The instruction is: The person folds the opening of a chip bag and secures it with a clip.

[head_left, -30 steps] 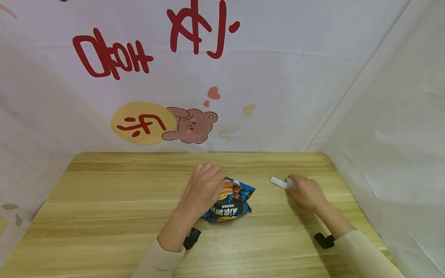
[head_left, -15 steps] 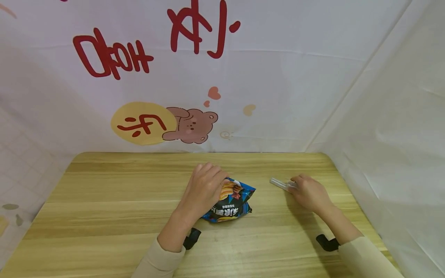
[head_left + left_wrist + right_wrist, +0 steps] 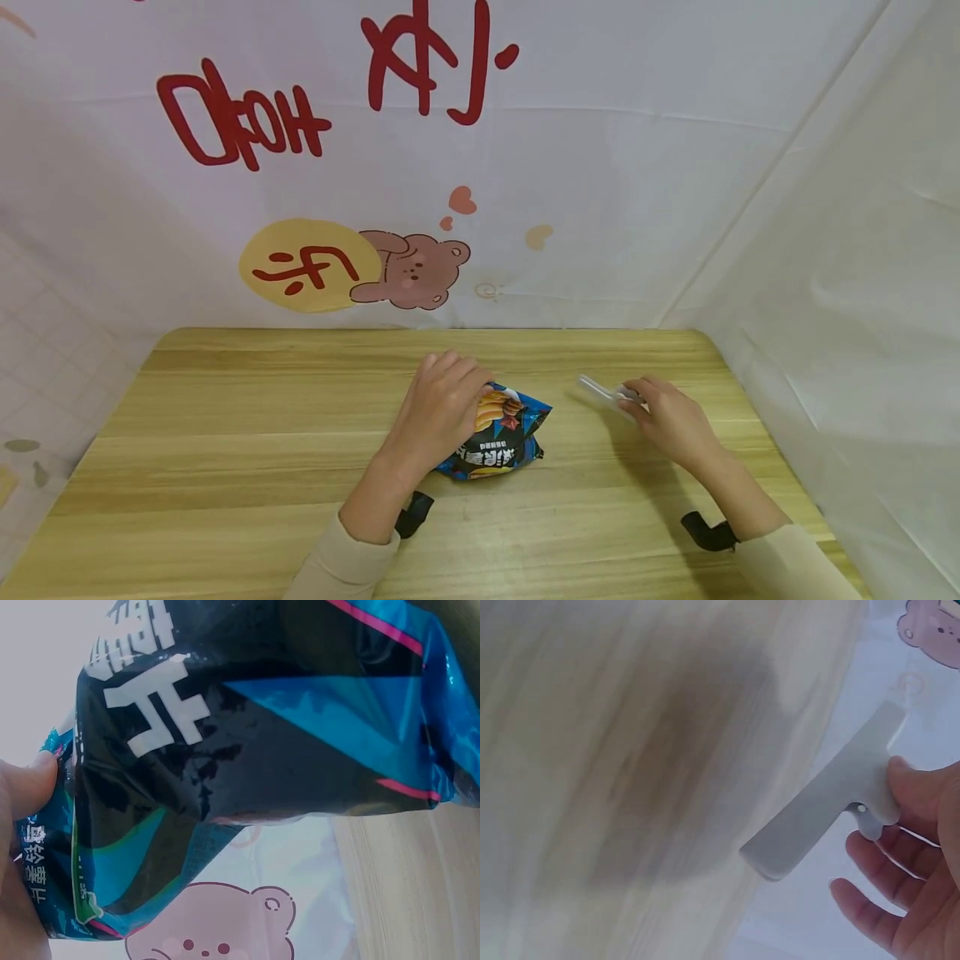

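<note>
Left of centre on the table, my left hand (image 3: 444, 410) grips the top edge of a blue and black bag of chips (image 3: 504, 442). Food pictures and white lettering show on its front. The left wrist view has the chip bag (image 3: 247, 735) filling the upper part, with the thumb (image 3: 30, 787) against its folded end. Over on the right, my right hand (image 3: 675, 421) pinches a pale grey bag clip (image 3: 597, 390) by its handle tabs. In the right wrist view the bag clip (image 3: 821, 802) is a long straight bar, and the lower fingers lie loosely apart from it.
Both hands work over a wood-grain table (image 3: 262, 467). A white cloth wall (image 3: 600, 167) with red characters and a printed bear (image 3: 420, 271) rises behind it, and another white cloth (image 3: 847, 333) hangs along the right side. Black camera mounts (image 3: 708, 533) sit at the wrists.
My right hand has shifted slightly right and turned the bag clip, which now shows narrower and tilted, its far end raised. The left hand and chip bag have stayed still.
</note>
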`<state>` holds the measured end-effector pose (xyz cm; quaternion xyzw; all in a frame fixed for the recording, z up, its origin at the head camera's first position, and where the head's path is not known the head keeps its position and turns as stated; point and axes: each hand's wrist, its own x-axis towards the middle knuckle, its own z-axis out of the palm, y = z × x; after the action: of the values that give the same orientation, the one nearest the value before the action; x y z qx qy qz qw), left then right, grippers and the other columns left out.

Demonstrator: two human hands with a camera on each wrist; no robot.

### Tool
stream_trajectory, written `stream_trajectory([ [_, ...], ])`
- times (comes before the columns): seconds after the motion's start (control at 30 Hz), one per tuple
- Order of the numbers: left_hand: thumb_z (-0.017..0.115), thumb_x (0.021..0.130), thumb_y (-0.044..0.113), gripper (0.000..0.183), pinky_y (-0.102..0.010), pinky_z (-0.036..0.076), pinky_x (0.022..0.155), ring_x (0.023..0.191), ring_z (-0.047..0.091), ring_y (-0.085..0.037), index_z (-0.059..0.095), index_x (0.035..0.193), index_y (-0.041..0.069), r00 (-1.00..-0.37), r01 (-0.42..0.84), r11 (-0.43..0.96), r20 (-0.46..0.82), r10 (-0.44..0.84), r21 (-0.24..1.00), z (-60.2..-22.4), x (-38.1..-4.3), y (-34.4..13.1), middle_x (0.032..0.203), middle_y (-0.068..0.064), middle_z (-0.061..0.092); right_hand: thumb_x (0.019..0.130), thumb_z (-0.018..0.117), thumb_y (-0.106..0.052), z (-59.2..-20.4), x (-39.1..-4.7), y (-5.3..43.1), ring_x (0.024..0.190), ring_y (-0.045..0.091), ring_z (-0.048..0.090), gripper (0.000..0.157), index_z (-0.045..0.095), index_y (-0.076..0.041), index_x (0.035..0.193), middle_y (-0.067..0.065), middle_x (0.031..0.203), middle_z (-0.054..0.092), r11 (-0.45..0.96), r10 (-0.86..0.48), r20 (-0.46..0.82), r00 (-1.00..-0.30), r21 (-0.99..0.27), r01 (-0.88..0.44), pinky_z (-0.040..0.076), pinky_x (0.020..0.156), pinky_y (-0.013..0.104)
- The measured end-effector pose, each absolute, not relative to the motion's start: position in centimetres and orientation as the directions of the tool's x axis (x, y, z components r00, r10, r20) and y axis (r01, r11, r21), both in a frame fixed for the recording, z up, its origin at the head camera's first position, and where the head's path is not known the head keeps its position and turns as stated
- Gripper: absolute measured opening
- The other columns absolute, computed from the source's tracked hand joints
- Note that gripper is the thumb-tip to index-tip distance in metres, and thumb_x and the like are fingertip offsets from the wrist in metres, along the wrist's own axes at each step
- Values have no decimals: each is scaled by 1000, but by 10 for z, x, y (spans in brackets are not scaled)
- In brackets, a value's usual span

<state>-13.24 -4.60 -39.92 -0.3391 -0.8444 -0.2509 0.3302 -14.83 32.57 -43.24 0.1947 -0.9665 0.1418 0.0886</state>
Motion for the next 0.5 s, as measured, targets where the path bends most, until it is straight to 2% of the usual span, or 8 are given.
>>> stream_trajectory([
  [0.23, 77, 92, 3, 6, -31, 32, 65, 74, 53, -19, 76, 93, 9, -559, 740, 640, 720, 412, 208, -398, -131, -46, 83, -1, 69, 92, 80, -7, -426, -142, 314, 87, 28, 69, 25, 72, 3, 114, 9, 100, 70, 834, -388, 347, -854, -261, -485, 57, 68, 48],
  [0.5, 75, 92, 1, 7, -32, 34, 66, 77, 56, -19, 76, 91, 8, -547, 753, 618, 737, 398, 225, -399, -131, -46, 85, 0, 70, 87, 82, 1, -420, -139, 302, 90, 23, 67, 26, 72, 2, 111, 5, 100, 70, 765, -415, 437, -798, -306, -566, 58, 70, 43],
])
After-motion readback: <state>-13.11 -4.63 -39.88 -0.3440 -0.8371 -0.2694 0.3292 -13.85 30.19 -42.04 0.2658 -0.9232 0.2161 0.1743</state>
